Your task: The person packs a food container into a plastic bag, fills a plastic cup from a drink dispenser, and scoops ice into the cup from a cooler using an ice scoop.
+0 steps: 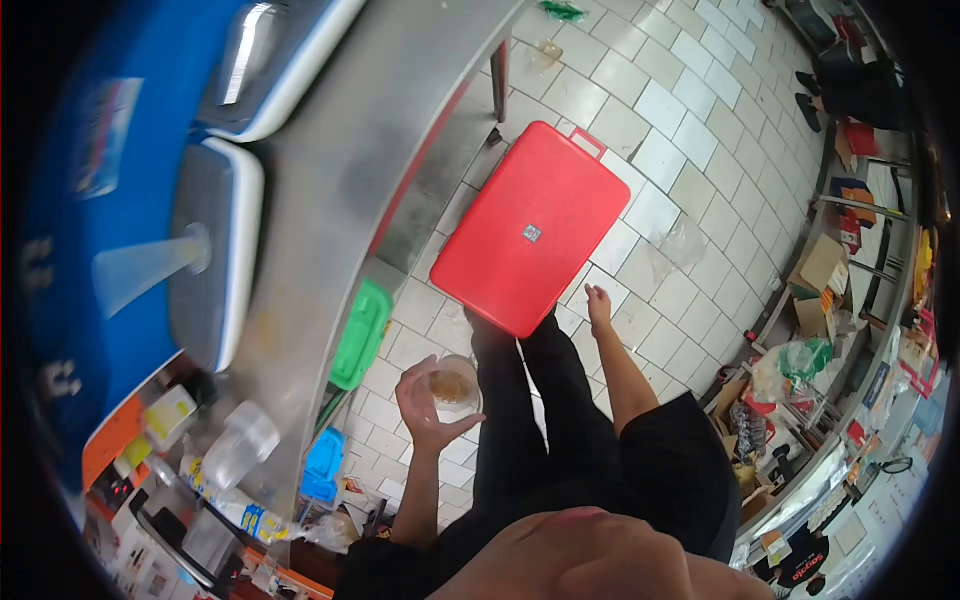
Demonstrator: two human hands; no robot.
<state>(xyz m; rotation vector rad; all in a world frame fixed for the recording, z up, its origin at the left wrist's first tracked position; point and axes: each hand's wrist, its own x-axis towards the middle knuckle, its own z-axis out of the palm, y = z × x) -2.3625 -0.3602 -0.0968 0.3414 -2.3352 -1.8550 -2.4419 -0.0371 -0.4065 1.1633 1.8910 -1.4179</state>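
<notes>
My left hand (pixel 428 415) is wrapped around a clear plastic cup (pixel 457 372), with its mouth facing up toward me. Something yellowish-brown shows at the bottom of the cup. My right hand (pixel 598 308) hangs low at my side with loosely bent fingers, and no object shows in it. Close to that hand, in front of my legs, is a red cooler box (pixel 535 215) with a closed flat lid, a small label and a handle at its far end. The cup is near the box's front left corner.
A steel counter (pixel 340 150) runs along my left, carrying blue equipment (pixel 60 230) and stacked clear containers (pixel 240 445). Green (pixel 362 335) and blue bins (pixel 323 465) sit below its edge. Cluttered shelves (pixel 800 400) line the right. Another person's legs (pixel 860 95) show far right on the tiled floor.
</notes>
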